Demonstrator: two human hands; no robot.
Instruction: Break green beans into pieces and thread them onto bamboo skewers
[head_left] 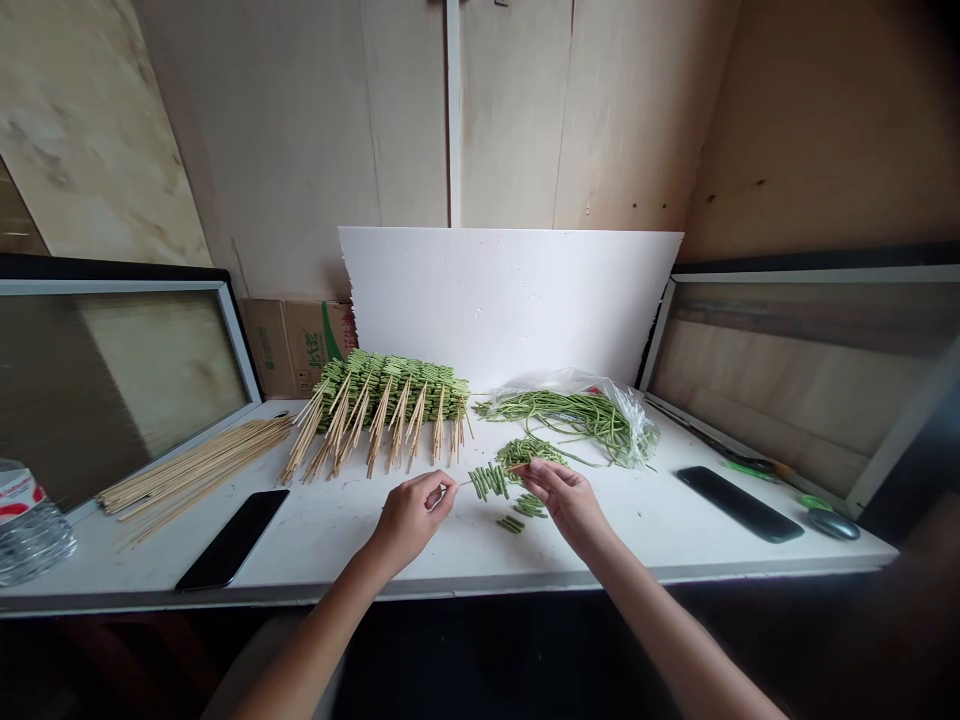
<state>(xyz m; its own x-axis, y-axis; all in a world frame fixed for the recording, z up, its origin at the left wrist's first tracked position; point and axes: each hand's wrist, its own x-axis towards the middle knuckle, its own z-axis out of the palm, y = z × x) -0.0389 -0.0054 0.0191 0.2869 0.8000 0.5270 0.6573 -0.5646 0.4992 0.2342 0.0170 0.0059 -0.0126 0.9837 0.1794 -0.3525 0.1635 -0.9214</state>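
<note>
Between my hands is a thin wooden skewer threaded with several short green bean pieces [489,482]. My left hand [414,515] pinches the skewer at its left part. At the other end, the fingers of my right hand [568,503] are closed at the skewer's tip, close to the bean pieces. Just behind lies a pile of cut bean pieces [525,452], and smaller groups [511,524] rest on the white table [607,540] beside my right hand. Stacked bean skewers [397,390] stand at the back left, their sticks pointing toward me.
Bare skewers [202,465] and a black phone [232,540] lie left, near a plastic bottle [34,520]. Long beans [570,412] in a clear bag sit back right. Another dark phone [739,503], a mouse [833,524] and scissors lie right. A white board [510,300] stands behind.
</note>
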